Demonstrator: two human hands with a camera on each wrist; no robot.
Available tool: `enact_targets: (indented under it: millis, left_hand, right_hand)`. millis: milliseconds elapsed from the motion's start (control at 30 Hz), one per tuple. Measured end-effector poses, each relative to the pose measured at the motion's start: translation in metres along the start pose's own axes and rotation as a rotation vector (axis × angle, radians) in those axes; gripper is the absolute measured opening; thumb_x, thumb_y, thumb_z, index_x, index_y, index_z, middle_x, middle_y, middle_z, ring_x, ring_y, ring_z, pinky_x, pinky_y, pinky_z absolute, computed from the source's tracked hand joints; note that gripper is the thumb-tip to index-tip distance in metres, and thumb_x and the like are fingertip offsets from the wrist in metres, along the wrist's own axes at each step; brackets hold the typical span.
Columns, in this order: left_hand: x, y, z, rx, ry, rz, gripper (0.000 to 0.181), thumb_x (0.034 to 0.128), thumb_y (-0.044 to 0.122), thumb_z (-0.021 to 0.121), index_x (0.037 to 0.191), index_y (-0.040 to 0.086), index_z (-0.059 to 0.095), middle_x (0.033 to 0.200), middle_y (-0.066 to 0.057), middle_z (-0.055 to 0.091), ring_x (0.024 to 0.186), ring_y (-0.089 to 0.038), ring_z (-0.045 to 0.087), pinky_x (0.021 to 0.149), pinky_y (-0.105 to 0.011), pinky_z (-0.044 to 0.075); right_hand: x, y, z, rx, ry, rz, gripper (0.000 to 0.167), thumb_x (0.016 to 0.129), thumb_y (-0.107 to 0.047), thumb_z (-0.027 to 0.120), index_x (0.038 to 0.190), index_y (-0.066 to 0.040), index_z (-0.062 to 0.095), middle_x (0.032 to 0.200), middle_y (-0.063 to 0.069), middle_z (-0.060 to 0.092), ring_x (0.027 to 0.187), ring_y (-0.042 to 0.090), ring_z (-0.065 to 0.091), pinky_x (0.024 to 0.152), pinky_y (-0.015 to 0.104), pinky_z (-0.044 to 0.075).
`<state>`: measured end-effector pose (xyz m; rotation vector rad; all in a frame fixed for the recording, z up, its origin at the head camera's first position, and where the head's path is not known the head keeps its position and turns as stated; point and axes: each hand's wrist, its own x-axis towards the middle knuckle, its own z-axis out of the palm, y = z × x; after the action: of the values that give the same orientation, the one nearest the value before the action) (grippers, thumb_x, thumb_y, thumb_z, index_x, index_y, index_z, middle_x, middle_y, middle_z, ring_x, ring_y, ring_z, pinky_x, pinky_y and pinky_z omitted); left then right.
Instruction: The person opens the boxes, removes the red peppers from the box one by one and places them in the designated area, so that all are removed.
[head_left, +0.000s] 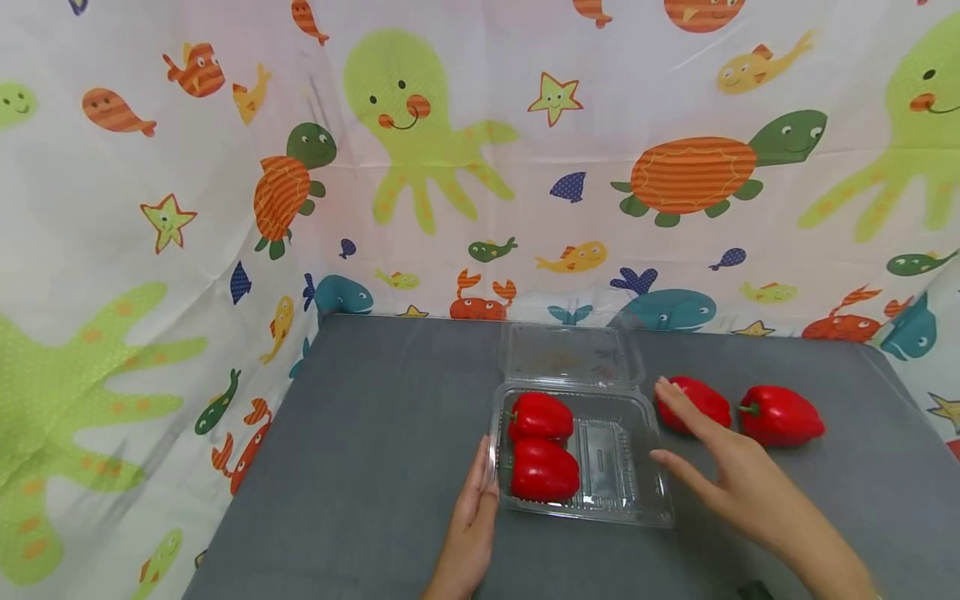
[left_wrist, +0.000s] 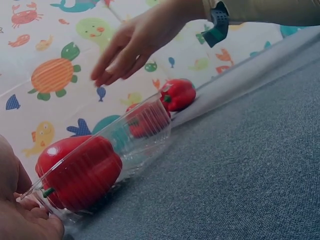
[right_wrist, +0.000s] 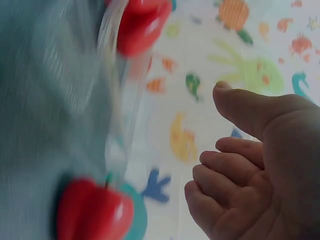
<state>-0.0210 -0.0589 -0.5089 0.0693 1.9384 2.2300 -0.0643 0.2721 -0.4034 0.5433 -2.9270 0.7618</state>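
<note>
A clear plastic clamshell container (head_left: 622,500) lies with its lid folded back on the grey surface. Inside it, on the left half, are two red bell peppers, a rear one (head_left: 542,416) and a front one (head_left: 545,471). My left hand (head_left: 472,525) holds the container's left side; in the left wrist view its fingers (left_wrist: 37,212) are at the rim beside a pepper's green stem. Above the container's right side my right hand (head_left: 738,475) is raised, holding nothing, thumb apart from the fingers. Behind it sits another red bell pepper (head_left: 701,403), partly hidden, with one more (head_left: 782,415) to its right.
The container's transparent lid (head_left: 570,354) reaches back close to the sea-animal printed curtain (head_left: 465,100), which also runs along the left side. A dark wristband (left_wrist: 218,25) is on the right arm. Grey cloth (head_left: 360,467) covers the table.
</note>
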Motion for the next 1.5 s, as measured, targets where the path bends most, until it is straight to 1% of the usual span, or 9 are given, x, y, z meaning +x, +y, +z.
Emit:
enact_targets:
  millis: [133,267,400,533,600,800,1000,1300,1500]
  left_hand:
    - [0.000,-0.001,0.001,0.000,0.001,-0.007,0.065,0.1140,0.009,0.040,0.171,0.026,0.014,0.177,0.004,0.015,0.162,-0.021,0.013,0.120,-0.027,0.031]
    - [0.001,-0.003,0.002,-0.008,0.001,0.011,0.065,0.1135,0.005,0.038,0.172,0.022,0.014,0.177,0.002,0.014,0.162,-0.021,0.012,0.119,-0.020,0.029]
    - [0.001,-0.003,0.002,-0.008,-0.003,0.037,0.065,0.1130,0.002,0.035,0.172,0.020,0.013,0.177,-0.001,0.012,0.162,-0.022,0.010,0.119,-0.016,0.027]
    - [0.001,-0.001,0.002,-0.014,-0.008,0.025,0.064,0.1138,0.004,0.035,0.172,0.022,0.014,0.177,0.000,0.011,0.162,-0.022,0.009,0.118,-0.014,0.026]
    - [0.001,-0.001,0.001,-0.015,-0.008,0.017,0.064,0.1140,0.005,0.036,0.172,0.021,0.014,0.177,-0.001,0.010,0.162,-0.022,0.009,0.117,-0.013,0.026]
    - [0.001,-0.001,0.001,-0.011,-0.013,-0.012,0.064,0.1143,0.007,0.037,0.172,0.019,0.012,0.177,-0.001,0.009,0.162,-0.021,0.009,0.116,-0.011,0.024]
    - [0.002,0.000,0.001,0.002,-0.003,-0.029,0.064,0.1147,0.009,0.037,0.172,0.022,0.011,0.177,0.003,0.009,0.162,-0.019,0.010,0.118,-0.014,0.023]
    - [0.001,0.001,0.001,0.017,0.003,-0.061,0.065,0.1148,0.013,0.040,0.171,0.028,0.013,0.176,0.008,0.011,0.162,-0.017,0.012,0.122,-0.023,0.023]
    - [0.001,0.001,0.002,0.006,-0.003,-0.055,0.065,0.1147,0.012,0.040,0.172,0.027,0.013,0.176,0.009,0.013,0.162,-0.016,0.012,0.119,-0.018,0.026]
  right_hand:
    - [0.008,-0.022,0.018,0.056,-0.069,-0.034,0.095,0.092,-0.043,0.082,0.169,-0.032,0.028,0.166,0.012,0.043,0.138,0.040,0.058,0.088,0.049,0.063]
    - [0.013,-0.042,0.033,0.086,-0.126,-0.059,0.093,0.094,-0.041,0.080,0.169,-0.034,0.026,0.168,0.005,0.039,0.137,0.033,0.060,0.096,0.050,0.060]
    - [0.014,-0.062,0.049,0.092,-0.154,-0.045,0.093,0.094,-0.048,0.078,0.169,-0.036,0.024,0.170,-0.001,0.035,0.141,0.028,0.057,0.099,0.050,0.059]
    - [0.014,-0.077,0.068,0.074,-0.133,-0.065,0.094,0.094,-0.057,0.075,0.169,-0.027,0.028,0.171,-0.002,0.030,0.152,0.025,0.042,0.107,0.053,0.053]
    - [0.014,-0.082,0.078,0.066,-0.126,-0.059,0.096,0.093,-0.062,0.072,0.169,-0.022,0.029,0.172,-0.002,0.028,0.155,0.025,0.037,0.107,0.056,0.053]
    - [0.018,-0.089,0.095,0.046,-0.138,0.018,0.104,0.089,-0.069,0.072,0.169,-0.017,0.029,0.174,0.000,0.027,0.157,0.029,0.033,0.099,0.063,0.055]
    - [0.022,-0.090,0.101,0.039,-0.130,0.029,0.107,0.087,-0.069,0.074,0.168,-0.013,0.030,0.173,0.005,0.029,0.156,0.034,0.034,0.094,0.063,0.058]
    - [0.020,-0.091,0.103,0.018,-0.119,0.067,0.105,0.088,-0.070,0.072,0.165,-0.009,0.035,0.171,0.009,0.033,0.154,0.035,0.038,0.100,0.064,0.055]
    - [0.020,-0.092,0.106,0.019,-0.110,0.080,0.105,0.088,-0.068,0.073,0.165,-0.007,0.035,0.170,0.011,0.034,0.153,0.036,0.040,0.102,0.062,0.054]
